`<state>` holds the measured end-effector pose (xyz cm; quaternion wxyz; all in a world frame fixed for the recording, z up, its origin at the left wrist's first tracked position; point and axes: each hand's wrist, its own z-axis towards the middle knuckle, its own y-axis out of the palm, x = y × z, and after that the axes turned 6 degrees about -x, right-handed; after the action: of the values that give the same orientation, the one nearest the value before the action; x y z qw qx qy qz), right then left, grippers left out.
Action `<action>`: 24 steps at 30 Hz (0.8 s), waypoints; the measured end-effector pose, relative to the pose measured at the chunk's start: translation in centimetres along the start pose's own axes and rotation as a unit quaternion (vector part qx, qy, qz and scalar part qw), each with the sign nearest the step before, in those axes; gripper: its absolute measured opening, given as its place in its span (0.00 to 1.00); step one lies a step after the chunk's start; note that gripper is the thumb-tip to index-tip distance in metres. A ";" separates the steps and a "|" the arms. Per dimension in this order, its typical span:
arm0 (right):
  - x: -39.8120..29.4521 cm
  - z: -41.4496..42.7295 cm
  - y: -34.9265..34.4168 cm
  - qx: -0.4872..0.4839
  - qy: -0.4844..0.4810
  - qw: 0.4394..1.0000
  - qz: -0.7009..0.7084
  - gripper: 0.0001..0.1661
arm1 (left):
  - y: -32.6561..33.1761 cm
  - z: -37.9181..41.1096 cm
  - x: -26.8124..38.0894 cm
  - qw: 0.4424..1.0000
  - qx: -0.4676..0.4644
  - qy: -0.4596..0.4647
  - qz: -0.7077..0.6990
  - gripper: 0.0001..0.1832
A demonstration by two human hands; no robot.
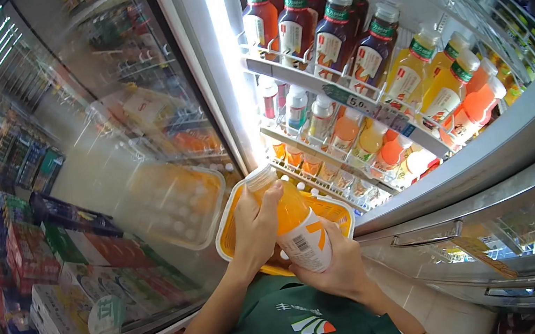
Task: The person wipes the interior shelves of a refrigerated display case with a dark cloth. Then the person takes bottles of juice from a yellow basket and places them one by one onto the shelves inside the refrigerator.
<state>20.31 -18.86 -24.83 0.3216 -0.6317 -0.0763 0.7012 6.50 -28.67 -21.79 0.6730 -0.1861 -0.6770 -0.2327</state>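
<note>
Both of my hands hold a large clear plastic bottle of orange drink (291,209) with a whitish cap and a white label bearing a barcode. My left hand (250,225) grips its neck and upper side. Around the labelled lower part, near the base, are the fingers of my right hand (336,264). The bottle tilts, cap towards the fridge. Below it stands a yellow basket (223,243) with a pale rim, partly hidden by my arms and the bottle. White caps show inside it.
A display fridge's wire shelf (340,94) carries dark-drink bottles (292,30) and yellow-drink bottles (405,72). Smaller bottles (322,115) fill lower shelves. At left, an open glass door (135,136) reflects the basket. Another door (469,229) with a metal handle lies at right. Stacked boxes (58,313) appear through the left glass.
</note>
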 end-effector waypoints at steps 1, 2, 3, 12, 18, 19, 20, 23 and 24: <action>0.1 -0.1 0.1 -0.016 0.005 1.000 0.009 0.48 | -0.2 -0.2 -0.3 0.999 -0.005 -0.018 -0.028 0.15; 0.3 0.0 0.2 -0.029 0.007 0.999 0.013 0.48 | -0.5 -0.4 -0.5 0.999 0.001 -0.026 -0.028 0.16; 0.5 0.0 0.4 -0.043 0.011 0.999 0.018 0.47 | -0.8 -0.5 -0.8 0.999 0.008 -0.035 -0.027 0.16; 2.1 1.1 0.5 -0.130 -0.020 0.983 0.130 0.46 | -1.2 -2.2 -0.5 0.996 0.054 -0.067 0.027 0.20; 4.4 1.2 0.2 -0.190 -0.018 0.966 0.173 0.45 | -0.1 -3.0 -1.4 0.993 0.088 -0.073 0.019 0.24; 4.5 1.4 -0.1 -0.197 -0.012 0.964 0.179 0.45 | -0.1 -3.1 -1.6 0.993 0.088 -0.077 0.015 0.24; 4.5 1.6 -0.3 -0.204 -0.005 0.961 0.185 0.44 | 0.0 -3.2 -1.8 0.993 0.087 -0.082 0.011 0.25; 5.4 1.7 -0.7 -0.229 0.004 0.954 0.191 0.44 | 0.5 -3.5 -2.3 0.991 0.093 -0.099 0.002 0.25; 5.7 1.7 -0.7 -0.237 0.002 0.952 0.193 0.44 | 0.7 -3.6 -2.5 0.989 0.101 -0.105 0.013 0.25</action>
<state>18.99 -14.67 -28.86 0.0208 -0.6937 -0.1162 0.7105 9.97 -29.98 -24.31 0.6163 -0.1497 -0.7615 -0.1337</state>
